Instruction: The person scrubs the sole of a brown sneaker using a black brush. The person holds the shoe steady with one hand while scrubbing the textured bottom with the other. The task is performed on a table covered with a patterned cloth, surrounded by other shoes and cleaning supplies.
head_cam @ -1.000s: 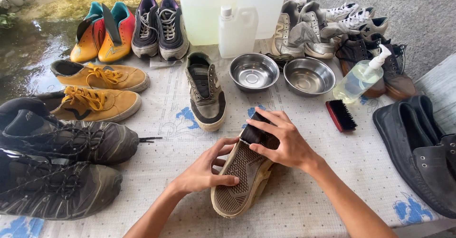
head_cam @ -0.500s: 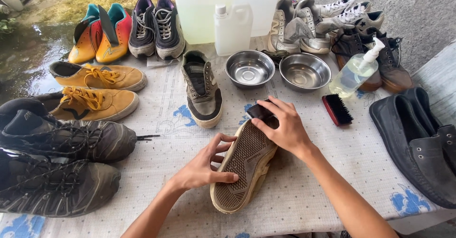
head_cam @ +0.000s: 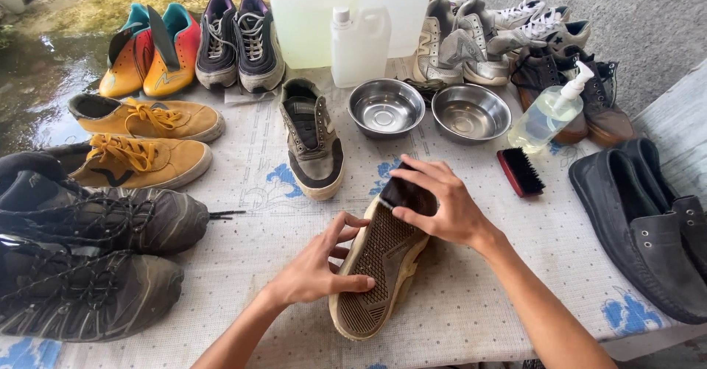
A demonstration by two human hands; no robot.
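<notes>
A worn shoe lies sole-up (head_cam: 377,269) on the white patterned cloth (head_cam: 486,303) near the front edge. My left hand (head_cam: 313,269) steadies it, thumb across the tan ribbed sole, fingers along its left side. My right hand (head_cam: 442,203) is closed over a small dark brush (head_cam: 398,192) pressed on the sole's far end. The shoe's grey mate (head_cam: 313,137) stands upright just behind.
Black boots (head_cam: 88,251) and tan lace-up shoes (head_cam: 140,137) fill the left side. Two steel bowls (head_cam: 431,110), a white jug (head_cam: 359,45), a pump bottle (head_cam: 549,111) and a red-backed brush (head_cam: 520,171) sit behind. Black loafers (head_cam: 648,229) lie right; more shoes line the back.
My right hand with the brush has slid a little along the far end of the sole. The shoe and my left hand have stayed about where they were.
</notes>
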